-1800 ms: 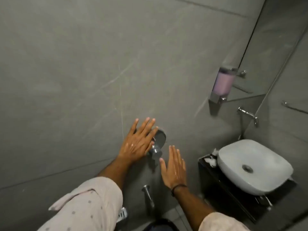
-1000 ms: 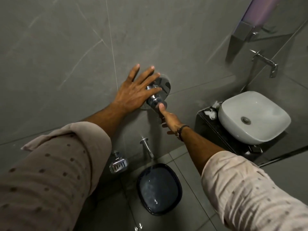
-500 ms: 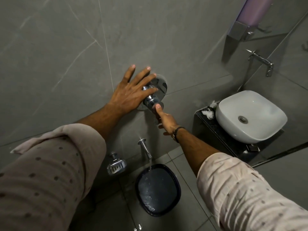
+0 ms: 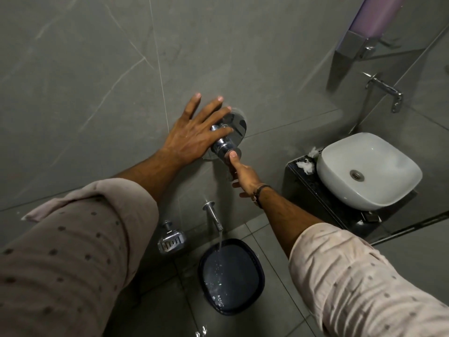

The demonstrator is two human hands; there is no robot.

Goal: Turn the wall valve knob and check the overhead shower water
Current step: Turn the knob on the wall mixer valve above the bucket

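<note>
The chrome valve knob sticks out of a round chrome plate on the grey tiled wall. My left hand lies flat on the wall with fingers spread, its fingertips over the plate beside the knob. My right hand reaches up from below; its thumb presses on the knob's front end and its fingers curl under it. Water runs from the chrome spout below into a dark blue bucket. The overhead shower is out of view.
A chrome soap dish hangs on the wall left of the spout. To the right stands a white basin on a dark counter, with a wall tap and a purple soap dispenser above. The floor is wet.
My view dropped from the wall to the floor. My right hand moved from open beside the knob to gripping it from below. Water began running from the spout and is now a steady stream.
</note>
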